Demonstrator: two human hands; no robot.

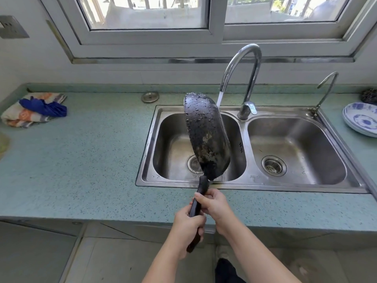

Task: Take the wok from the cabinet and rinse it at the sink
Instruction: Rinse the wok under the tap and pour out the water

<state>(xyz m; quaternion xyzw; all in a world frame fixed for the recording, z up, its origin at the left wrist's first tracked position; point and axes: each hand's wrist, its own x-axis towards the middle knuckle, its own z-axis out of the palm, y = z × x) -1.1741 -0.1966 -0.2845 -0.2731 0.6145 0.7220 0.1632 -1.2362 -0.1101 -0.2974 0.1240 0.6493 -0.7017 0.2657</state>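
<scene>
the wok (206, 135) hangs on edge over the left basin (175, 144) of the steel double sink (242, 181). its blackened underside, beaded with water, is turned toward the camera. both hands hold its dark handle (202, 186), which crosses the sink's front rim. the right hand (214, 205) has its fingers wrapped round the handle nearer the pan, and the left hand (188, 225) is clenched round it further back, over the tabletop's front edge.

the tall gooseneck faucet (244, 78) stands behind the divider between the basins. its water stream (219, 98) falls just beside the wok's upper right rim, and where it lands is hidden behind the pan. the wok also covers part of the left drain (192, 164). the right basin (295, 148) lies open with its strainer (274, 165) showing. a thin second tap (326, 88) rises at the sink's back right corner.

on the blue-green tabletop (81, 160), a round metal sink plug (150, 97) lies near the sink's back left corner. a folded patterned towel (26, 117) with a blue cloth (43, 107) on it sits well to the left by the wall. stacked blue-and-white plates (359, 119) sit right of the sink, with a dark scrubber (370, 96) behind them. a broad stretch of tabletop lies between the towel and the sink. a window frame (216, 27) runs above the back wall.
</scene>
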